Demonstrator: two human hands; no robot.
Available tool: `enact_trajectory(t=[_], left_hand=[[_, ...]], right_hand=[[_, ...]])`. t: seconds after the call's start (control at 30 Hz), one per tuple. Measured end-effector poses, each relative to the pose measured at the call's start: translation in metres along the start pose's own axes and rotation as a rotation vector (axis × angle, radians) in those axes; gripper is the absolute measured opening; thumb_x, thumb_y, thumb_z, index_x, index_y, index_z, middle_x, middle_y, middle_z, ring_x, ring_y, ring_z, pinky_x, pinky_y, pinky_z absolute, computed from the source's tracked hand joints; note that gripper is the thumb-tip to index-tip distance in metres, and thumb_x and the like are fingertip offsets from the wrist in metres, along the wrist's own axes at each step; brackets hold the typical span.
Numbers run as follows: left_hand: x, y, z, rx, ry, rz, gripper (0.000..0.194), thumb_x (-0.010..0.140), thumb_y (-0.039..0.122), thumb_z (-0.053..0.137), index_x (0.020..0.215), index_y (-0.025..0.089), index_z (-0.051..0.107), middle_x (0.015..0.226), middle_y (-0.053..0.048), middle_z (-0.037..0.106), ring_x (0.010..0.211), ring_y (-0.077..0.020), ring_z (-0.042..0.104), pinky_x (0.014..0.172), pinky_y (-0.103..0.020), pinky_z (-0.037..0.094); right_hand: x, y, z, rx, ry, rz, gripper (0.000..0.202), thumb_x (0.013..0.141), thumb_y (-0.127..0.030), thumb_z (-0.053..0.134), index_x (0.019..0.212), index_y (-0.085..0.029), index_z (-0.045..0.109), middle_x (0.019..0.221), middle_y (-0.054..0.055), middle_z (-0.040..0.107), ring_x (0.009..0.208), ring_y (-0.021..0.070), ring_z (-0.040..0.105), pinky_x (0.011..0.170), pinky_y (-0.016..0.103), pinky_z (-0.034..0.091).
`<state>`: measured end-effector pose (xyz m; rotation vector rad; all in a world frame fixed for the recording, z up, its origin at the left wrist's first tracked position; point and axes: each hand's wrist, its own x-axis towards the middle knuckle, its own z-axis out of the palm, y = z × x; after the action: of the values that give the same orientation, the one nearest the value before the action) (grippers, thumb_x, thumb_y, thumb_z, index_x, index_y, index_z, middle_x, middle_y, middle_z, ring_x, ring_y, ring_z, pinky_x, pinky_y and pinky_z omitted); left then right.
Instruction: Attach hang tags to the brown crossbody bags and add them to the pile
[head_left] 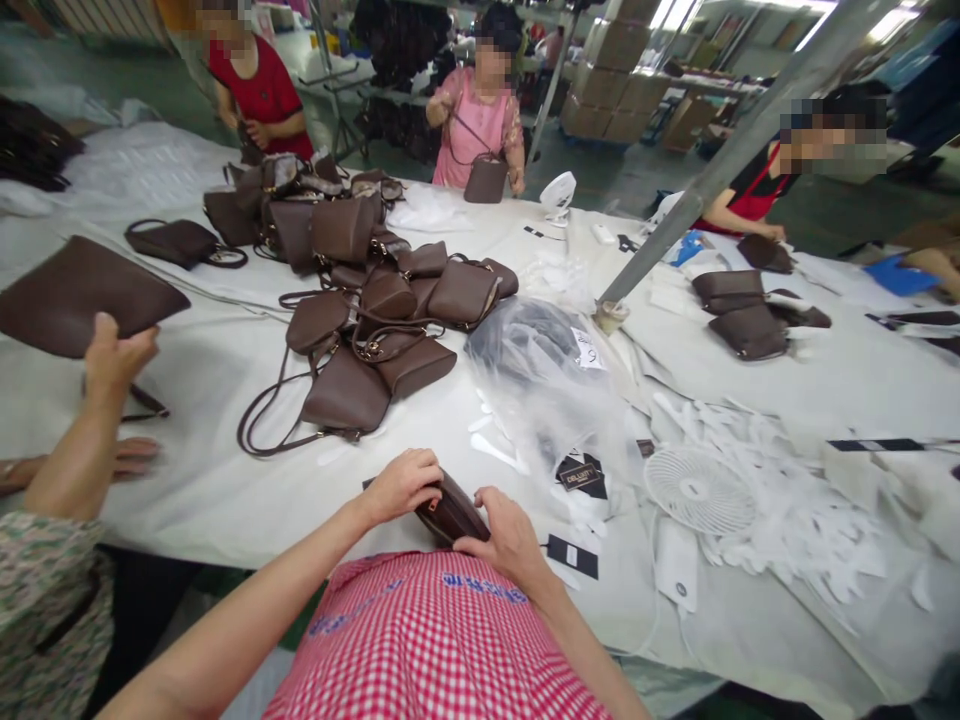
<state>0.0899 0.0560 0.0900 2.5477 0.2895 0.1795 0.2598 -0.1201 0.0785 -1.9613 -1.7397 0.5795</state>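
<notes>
Close to my apron, a small dark brown handbag (452, 510) is held tilted between my two hands, its zipper side turned up toward me. My left hand (406, 485) has its fingers curled on the bag's upper left end, by a small reddish zipper pull. At the opposite end, my right hand (507, 532) grips the bag with the thumb along the near side and fingers on the far edge. A black tag (572, 556) with a white label lies beside my right hand. Just beyond my hands is a heap of similar brown bags (349, 388) with straps.
A clear plastic bag (540, 350) of dark items sits ahead. To the right are a white fan (701, 488), white scraps (810, 540) and a slanted metal pole (720, 160). At left, a co-worker's hand (112, 350) holds a brown bag. Other people work across the table.
</notes>
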Motion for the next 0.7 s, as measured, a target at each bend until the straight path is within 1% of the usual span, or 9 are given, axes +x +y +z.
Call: enact_trajectory(t=[0.13,0.23,0.27,0.33,0.43,0.5,0.57,0.7], left_hand=[[0.0,-0.009,-0.015,-0.244,-0.058,0.053,0.01,0.09,0.021,0.048,0.095,0.019,0.057,0.097,-0.006,0.058,0.092,-0.0179,0.053,0.083,-0.028,0.042],[0.004,-0.013,-0.014,-0.292,-0.079,0.035,0.008,0.087,0.017,0.049,0.085,0.018,0.057,0.087,-0.003,0.059,0.085,-0.0161,0.054,0.077,-0.025,0.043],[0.005,-0.013,-0.012,-0.278,-0.064,0.009,0.009,0.086,0.016,0.05,0.08,0.018,0.055,0.082,-0.002,0.058,0.08,-0.0152,0.054,0.073,-0.024,0.042],[0.005,-0.01,-0.004,-0.205,0.011,-0.079,0.012,0.084,0.014,0.05,0.072,0.018,0.051,0.074,0.0,0.054,0.071,-0.0137,0.051,0.067,-0.023,0.04],[0.002,-0.002,0.01,-0.003,0.136,-0.2,0.013,0.08,0.01,0.046,0.071,0.019,0.048,0.07,0.0,0.051,0.067,-0.0143,0.048,0.064,-0.024,0.039],[-0.001,0.003,0.018,0.125,0.159,-0.232,0.013,0.079,0.009,0.044,0.073,0.019,0.048,0.072,-0.001,0.052,0.069,-0.0159,0.048,0.065,-0.026,0.04],[-0.002,0.007,0.024,0.191,0.168,-0.283,0.013,0.079,0.009,0.042,0.075,0.02,0.048,0.075,-0.003,0.053,0.073,-0.0176,0.05,0.066,-0.027,0.041],[0.005,0.011,0.027,0.145,0.26,-0.461,0.018,0.077,0.007,0.039,0.087,0.02,0.047,0.089,-0.005,0.054,0.083,-0.0189,0.052,0.072,-0.029,0.044]], right_hand=[[0.002,0.001,0.005,-0.007,-0.04,0.028,0.021,0.077,-0.033,0.06,0.09,-0.022,0.047,0.083,0.0,0.055,0.071,0.0169,0.051,0.06,0.027,0.036],[0.003,0.004,0.009,-0.053,-0.018,0.023,0.015,0.076,-0.026,0.055,0.086,-0.022,0.045,0.082,0.001,0.053,0.072,0.017,0.05,0.061,0.026,0.036],[0.003,0.005,0.009,-0.07,-0.013,0.015,0.013,0.076,-0.024,0.054,0.085,-0.021,0.045,0.081,0.001,0.053,0.072,0.0173,0.05,0.061,0.027,0.036],[0.003,0.007,0.009,-0.095,-0.01,0.0,0.011,0.076,-0.021,0.051,0.083,-0.022,0.044,0.079,0.001,0.053,0.072,0.0177,0.049,0.062,0.027,0.036],[0.003,0.012,0.006,-0.099,-0.013,-0.004,0.009,0.076,-0.019,0.049,0.082,-0.022,0.043,0.077,0.001,0.053,0.071,0.0174,0.049,0.062,0.027,0.035],[0.003,0.016,0.003,-0.074,-0.013,0.029,0.009,0.075,-0.018,0.049,0.081,-0.022,0.043,0.075,0.0,0.052,0.069,0.0165,0.049,0.061,0.026,0.034],[0.003,0.019,0.0,-0.046,-0.014,0.064,0.009,0.075,-0.017,0.049,0.08,-0.022,0.044,0.074,-0.001,0.052,0.068,0.0159,0.048,0.061,0.025,0.034],[0.005,0.025,-0.004,-0.015,-0.014,0.089,0.008,0.075,-0.017,0.049,0.079,-0.022,0.045,0.074,-0.001,0.052,0.068,0.0156,0.048,0.062,0.025,0.034]])
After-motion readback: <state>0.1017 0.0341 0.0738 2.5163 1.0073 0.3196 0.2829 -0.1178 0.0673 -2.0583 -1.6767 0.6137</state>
